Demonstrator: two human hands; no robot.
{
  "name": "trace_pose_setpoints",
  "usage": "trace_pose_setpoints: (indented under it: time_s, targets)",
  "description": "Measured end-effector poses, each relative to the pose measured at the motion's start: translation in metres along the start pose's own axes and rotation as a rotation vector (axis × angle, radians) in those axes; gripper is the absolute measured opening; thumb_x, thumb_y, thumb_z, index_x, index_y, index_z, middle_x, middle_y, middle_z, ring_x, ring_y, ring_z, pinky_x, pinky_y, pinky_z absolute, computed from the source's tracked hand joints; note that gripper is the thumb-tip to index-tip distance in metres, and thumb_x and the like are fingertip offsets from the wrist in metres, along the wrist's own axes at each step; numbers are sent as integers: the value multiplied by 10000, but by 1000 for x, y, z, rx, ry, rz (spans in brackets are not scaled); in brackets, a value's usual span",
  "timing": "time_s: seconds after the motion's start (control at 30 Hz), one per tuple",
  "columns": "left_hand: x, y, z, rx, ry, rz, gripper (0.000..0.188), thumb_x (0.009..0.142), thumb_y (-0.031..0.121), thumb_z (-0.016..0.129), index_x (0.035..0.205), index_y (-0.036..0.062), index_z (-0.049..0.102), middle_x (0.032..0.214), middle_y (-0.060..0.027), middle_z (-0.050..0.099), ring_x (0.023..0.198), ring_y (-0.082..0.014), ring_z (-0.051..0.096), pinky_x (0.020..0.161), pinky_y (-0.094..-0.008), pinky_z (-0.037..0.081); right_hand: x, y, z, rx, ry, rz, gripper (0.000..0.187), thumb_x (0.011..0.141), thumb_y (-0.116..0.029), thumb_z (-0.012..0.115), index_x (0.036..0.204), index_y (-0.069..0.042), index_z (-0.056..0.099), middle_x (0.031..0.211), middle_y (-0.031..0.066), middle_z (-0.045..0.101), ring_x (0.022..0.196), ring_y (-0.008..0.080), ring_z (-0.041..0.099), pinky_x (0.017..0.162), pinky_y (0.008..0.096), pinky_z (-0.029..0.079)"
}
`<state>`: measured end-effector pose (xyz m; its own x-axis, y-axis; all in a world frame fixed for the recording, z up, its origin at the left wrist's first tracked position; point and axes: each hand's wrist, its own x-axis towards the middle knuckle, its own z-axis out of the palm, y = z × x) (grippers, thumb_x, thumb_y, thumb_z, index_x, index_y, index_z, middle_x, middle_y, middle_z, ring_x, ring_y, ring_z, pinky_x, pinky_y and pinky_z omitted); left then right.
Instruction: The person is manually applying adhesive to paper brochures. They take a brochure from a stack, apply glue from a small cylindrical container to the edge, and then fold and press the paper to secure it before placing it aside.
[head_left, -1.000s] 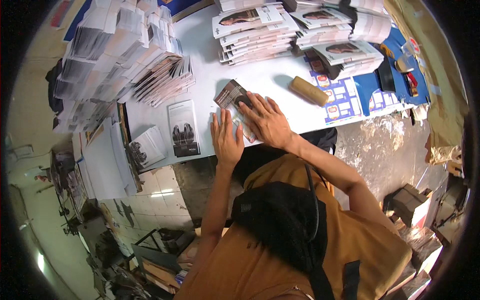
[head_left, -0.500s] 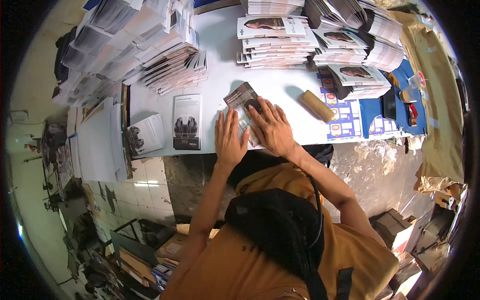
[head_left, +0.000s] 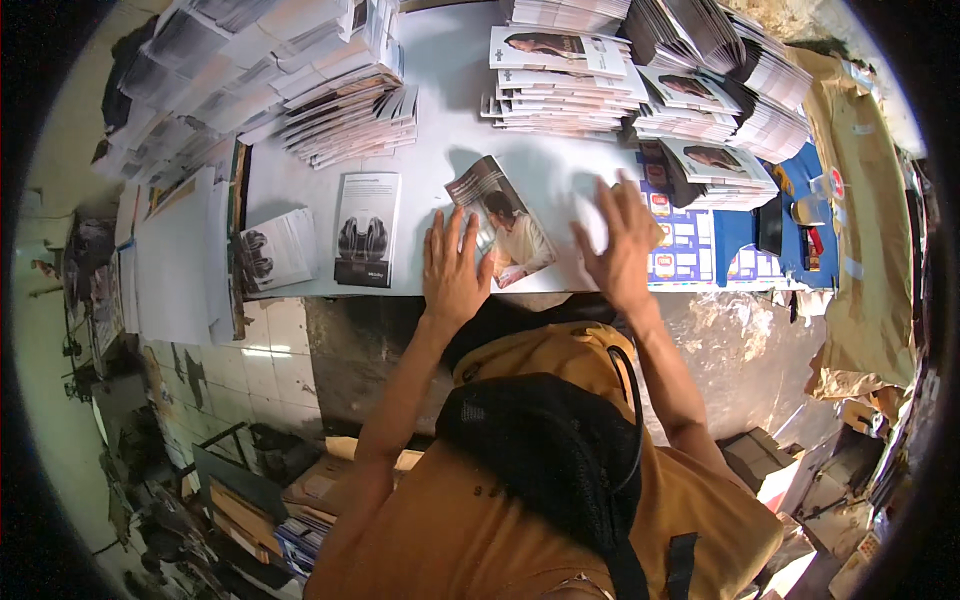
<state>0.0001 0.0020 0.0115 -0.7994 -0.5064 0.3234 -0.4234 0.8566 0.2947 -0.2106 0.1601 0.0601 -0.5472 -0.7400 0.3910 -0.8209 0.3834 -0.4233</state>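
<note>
White worktable (head_left: pixel 445 115), cluttered workshop, tiled floor (head_left: pixel 265 375) and a cardboard box (head_left: pixel 765 460) below it. Landmark: portrait leaflet (head_left: pixel 522 235), lying on the tabletop near the front edge, tilted, showing a dark printed strip at its upper end and a photo of a person in a white top.

Left hand (head_left: pixel 455 265) was flat at the leaflet's left edge, fingers extended, thumb by its lower left; nothing clasped. Right hand (head_left: pixel 622 245) was off to the leaflet's right, blurred, fingers spread, in front of an olive-brown block (head_left: pixel 660 234) mostly hidden by it; could not tell whether it gripped or even touched the block.

Left of the leaflet: headphone leaflet (head_left: pixel 367 230), standing straight to the view, then a tilted headphone booklet (head_left: pixel 278 250), then loose white sheets (head_left: pixel 185 265). Up and left of it: tall bundled paper stacks (head_left: pixel 245 65) and a fanned booklet row (head_left: pixel 350 125). Beyond it: booklet pile (head_left: pixel 560 95). Up and right of it: more booklet stacks (head_left: pixel 690 105). Right of it, past the block: blue-and-white printed sheet (head_left: pixel 685 250), clear plastic cup (head_left: pixel 812 210), brown wrapping paper (head_left: pixel 865 250).
</note>
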Motion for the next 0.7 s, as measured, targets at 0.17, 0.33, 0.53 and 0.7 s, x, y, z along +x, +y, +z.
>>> trace_pose_setpoints:
  time_s: [0.17,0.33,0.53,0.7]
  targets:
    - [1,-1,2,-21,16,-4,632,955,282,636,1479,-28,469,1567,-227,370,1446,-499,345,1191,-588,299,-11,68,-16,-127,-227,210,642,888,-213,758,1466,-77,515,1326,204,623,1233,365,580,1018,493,454]
    - [-3,-5,-1,1,14,0,616,963,305,616,1464,-30,486,1553,-234,385,1439,-495,355,1180,-597,306,21,29,-30,261,-292,-203,575,817,-81,777,1364,-58,601,1222,151,694,1138,350,634,977,453,478]
    - [-2,-2,-2,10,23,-8,579,986,339,568,1425,-34,517,1538,-243,401,1432,-490,366,1172,-596,315,69,-2,36,53,-379,-538,504,930,-255,662,1418,-147,595,1345,77,648,1180,276,614,1002,421,441]
    - [-1,2,1,23,10,-20,582,981,338,569,1430,-29,516,1528,-236,415,1427,-487,374,1168,-599,319,106,0,88,29,-76,-544,475,953,-233,617,1422,-171,593,1327,66,643,1136,277,621,977,419,460]
